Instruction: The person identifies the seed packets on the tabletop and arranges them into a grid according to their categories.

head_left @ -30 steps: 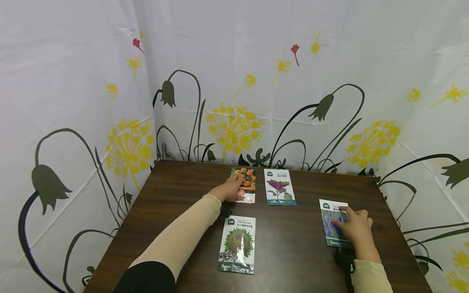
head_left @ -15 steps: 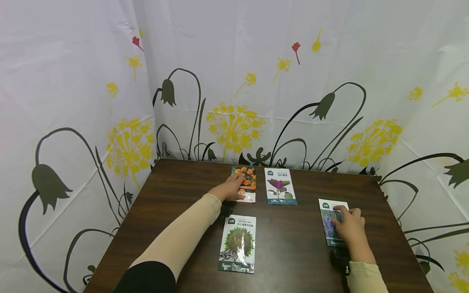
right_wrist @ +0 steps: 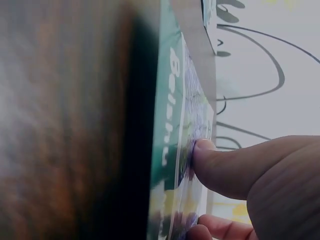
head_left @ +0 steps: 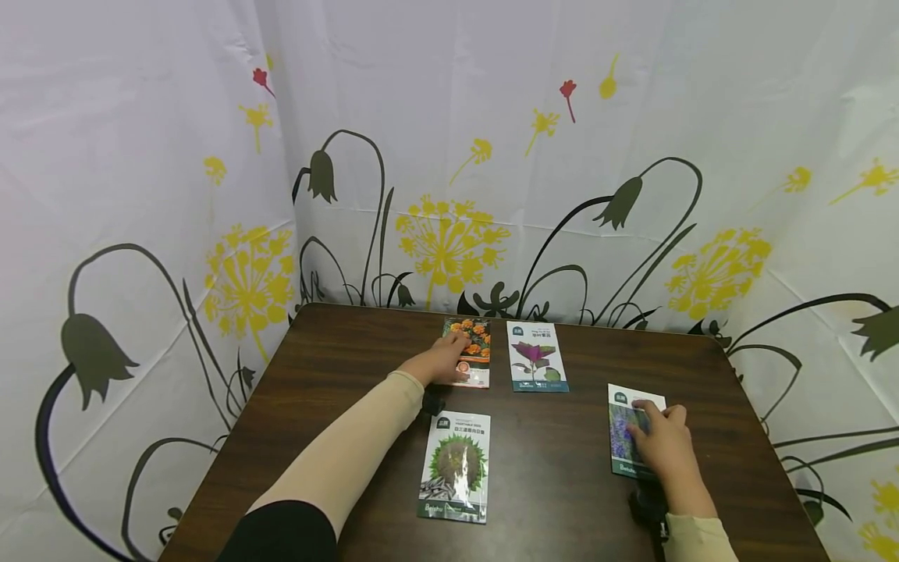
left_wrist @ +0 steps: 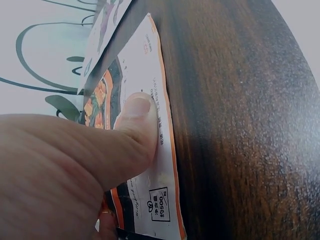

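Observation:
In the head view my left hand (head_left: 441,361) rests on an orange-flower seed packet (head_left: 477,351) at the table's back. The left wrist view shows the thumb (left_wrist: 140,122) lying on the packet's white lower part. My right hand (head_left: 670,446) is over a purple-flower seed packet (head_left: 623,437) on the right, covering its right side. Its thumb (right_wrist: 207,160) touches the printed face in the right wrist view, with other fingertips (right_wrist: 200,232) near the packet; a dark shadow lies along the near edge. Whether fingers reach under either packet is hidden.
A seed packet with a magenta plant (head_left: 537,359) lies right of the orange-flower one. Nearer the front is a sunflower seed packet (head_left: 455,468). All are on a dark wooden table (head_left: 548,476), with a flower-printed white curtain (head_left: 435,94) behind.
The right hand has shifted leftward over the purple-flower seed packet, which has moved slightly left and turned a little. The left hand and the other packets stay in place.

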Available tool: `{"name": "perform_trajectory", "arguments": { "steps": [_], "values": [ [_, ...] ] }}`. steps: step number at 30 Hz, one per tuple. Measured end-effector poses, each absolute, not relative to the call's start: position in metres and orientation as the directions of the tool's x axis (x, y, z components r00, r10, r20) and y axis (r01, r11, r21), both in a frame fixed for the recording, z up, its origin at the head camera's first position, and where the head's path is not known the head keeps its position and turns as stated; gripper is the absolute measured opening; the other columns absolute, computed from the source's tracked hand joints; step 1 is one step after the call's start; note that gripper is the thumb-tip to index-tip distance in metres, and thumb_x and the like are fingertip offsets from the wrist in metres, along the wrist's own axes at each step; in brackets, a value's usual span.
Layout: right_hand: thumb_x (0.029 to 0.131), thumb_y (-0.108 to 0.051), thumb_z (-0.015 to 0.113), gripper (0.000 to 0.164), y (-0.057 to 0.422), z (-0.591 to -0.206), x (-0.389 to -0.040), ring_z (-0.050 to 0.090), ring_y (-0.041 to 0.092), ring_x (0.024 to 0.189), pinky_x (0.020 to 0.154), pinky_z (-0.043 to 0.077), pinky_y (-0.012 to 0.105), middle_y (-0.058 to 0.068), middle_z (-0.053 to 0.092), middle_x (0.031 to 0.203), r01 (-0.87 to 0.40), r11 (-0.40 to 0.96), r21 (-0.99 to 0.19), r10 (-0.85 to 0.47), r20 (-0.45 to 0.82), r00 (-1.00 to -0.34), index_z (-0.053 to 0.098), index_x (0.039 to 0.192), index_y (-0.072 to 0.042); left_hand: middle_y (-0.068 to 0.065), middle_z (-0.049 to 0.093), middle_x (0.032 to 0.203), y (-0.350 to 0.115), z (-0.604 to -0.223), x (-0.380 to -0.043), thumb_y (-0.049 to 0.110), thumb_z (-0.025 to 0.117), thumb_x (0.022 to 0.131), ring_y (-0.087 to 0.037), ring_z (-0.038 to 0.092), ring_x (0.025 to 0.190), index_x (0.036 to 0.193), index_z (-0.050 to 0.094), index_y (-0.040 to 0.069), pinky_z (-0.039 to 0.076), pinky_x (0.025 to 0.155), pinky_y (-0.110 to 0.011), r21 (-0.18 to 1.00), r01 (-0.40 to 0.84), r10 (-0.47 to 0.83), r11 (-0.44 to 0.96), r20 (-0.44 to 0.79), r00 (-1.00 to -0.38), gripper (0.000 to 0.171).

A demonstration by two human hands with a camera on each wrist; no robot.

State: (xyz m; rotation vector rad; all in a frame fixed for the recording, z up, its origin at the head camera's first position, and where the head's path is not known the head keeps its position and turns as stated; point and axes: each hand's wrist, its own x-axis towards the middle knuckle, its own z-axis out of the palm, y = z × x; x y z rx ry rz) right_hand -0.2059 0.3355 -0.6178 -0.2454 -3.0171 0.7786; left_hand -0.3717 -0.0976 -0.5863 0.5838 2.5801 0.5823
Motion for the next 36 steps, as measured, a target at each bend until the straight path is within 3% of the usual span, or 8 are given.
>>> {"name": "perform_trajectory", "arguments": {
  "steps": [7, 20, 36],
  "values": [
    [0.102, -0.016, 0.075, 0.043, 0.323, -0.616, -0.198, 0.054, 0.037, 0.078, 0.068, 0.049, 0.053, 0.028, 0.033, 0.115, 0.108, 0.872, -0.477, 0.116, -0.011, -0.993, 0.061, 0.142, -0.004, -0.019, 0.01, 0.183, -0.098, -0.589, -0.373, 0.03, 0.076, 0.105, -0.044, 0.018, 0.168, 0.17, 0.035, 0.01, 0.029, 0.134, -0.057, 0.463, 0.316, 0.485, 0.828, -0.309, -0.818, 0.08],
    [0.099, -0.014, 0.079, 0.041, 0.291, -0.612, -0.189, 0.053, 0.029, 0.069, 0.062, 0.045, 0.043, 0.025, 0.034, 0.112, 0.069, 0.874, -0.48, 0.063, -0.03, -0.998, 0.064, 0.137, -0.006, -0.021, 0.009, 0.183, -0.1, -0.589, -0.373, 0.027, 0.077, 0.104, -0.046, 0.016, 0.168, 0.17, 0.034, 0.009, 0.029, 0.133, -0.059, 0.473, 0.319, 0.495, 0.821, -0.313, -0.811, 0.081],
    [0.095, -0.009, 0.083, 0.041, 0.247, -0.609, -0.187, 0.052, 0.027, 0.066, 0.058, 0.046, 0.042, 0.025, 0.039, 0.11, -0.004, 0.885, -0.466, 0.001, 0.01, -1.0, 0.062, 0.129, -0.006, -0.021, 0.007, 0.183, -0.101, -0.593, -0.374, 0.027, 0.076, 0.105, -0.047, 0.015, 0.168, 0.17, 0.034, 0.009, 0.029, 0.133, -0.06, 0.492, 0.31, 0.496, 0.814, -0.31, -0.811, 0.08]
  ]
}}
